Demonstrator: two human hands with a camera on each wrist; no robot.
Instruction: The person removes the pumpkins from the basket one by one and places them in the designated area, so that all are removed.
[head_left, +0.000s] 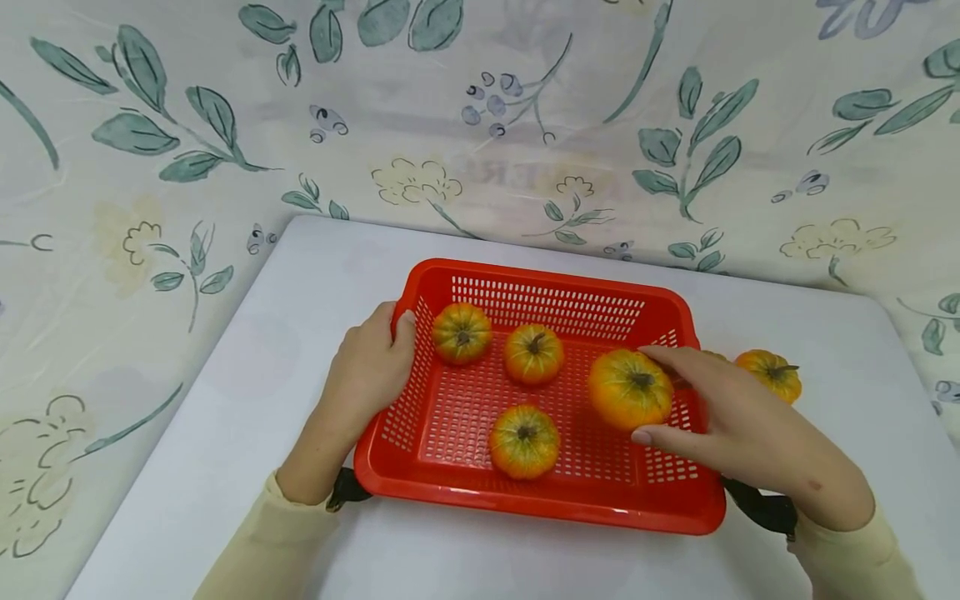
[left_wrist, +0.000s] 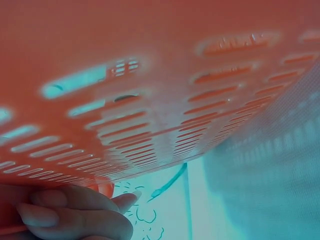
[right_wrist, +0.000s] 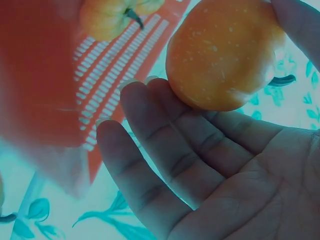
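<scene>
The left hand [head_left: 371, 362] grips the red perforated basket [head_left: 525, 497], seemingly to steady it, while the right hand [head_left: 738, 417] pinches a mini pumpkin [head_left: 628, 392] over it.

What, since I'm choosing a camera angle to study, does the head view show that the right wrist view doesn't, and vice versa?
Head view only: the left hand holding the red basket, and the cream sleeves.
Right wrist view only: the palm side of the right hand.
Both: that hand holding a pumpkin, plus the basket and floral backdrop.
</scene>
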